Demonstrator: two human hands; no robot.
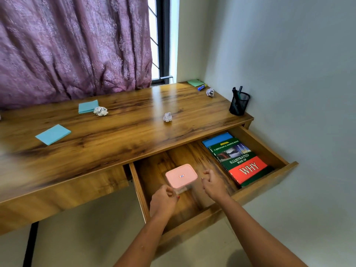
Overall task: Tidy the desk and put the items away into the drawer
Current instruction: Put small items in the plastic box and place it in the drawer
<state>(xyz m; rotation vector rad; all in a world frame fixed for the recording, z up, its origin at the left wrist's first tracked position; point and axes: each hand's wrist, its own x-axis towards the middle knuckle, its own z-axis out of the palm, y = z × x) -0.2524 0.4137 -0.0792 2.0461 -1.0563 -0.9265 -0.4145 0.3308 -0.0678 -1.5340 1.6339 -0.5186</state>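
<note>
The wooden desk's (pixel 125 135) right drawer (pixel 212 214) is pulled open. Inside it, near the middle, sits a clear box with a pink lid (pixel 181 175). My left hand (pixel 164 199) grips the box's near lower corner. My right hand (pixel 212 183) hovers just right of the box with its fingers curled, touching nothing. A green and red book (pixel 238 160) lies on a blue book (pixel 215 138) at the drawer's right end. On the desktop lie three crumpled paper balls (pixel 100 111) (pixel 167 117) (pixel 210 92), two blue note pads (pixel 53 134) (pixel 88 106), a green note pad (pixel 195 82) and a blue glue stick (pixel 201 87).
A black mesh pen holder (pixel 239 103) with pens stands at the desk's right edge beside the wall. A purple curtain (pixel 73 45) hangs behind the desk and touches its back edge. A closed left drawer front (pixel 77 189) is next to the open one.
</note>
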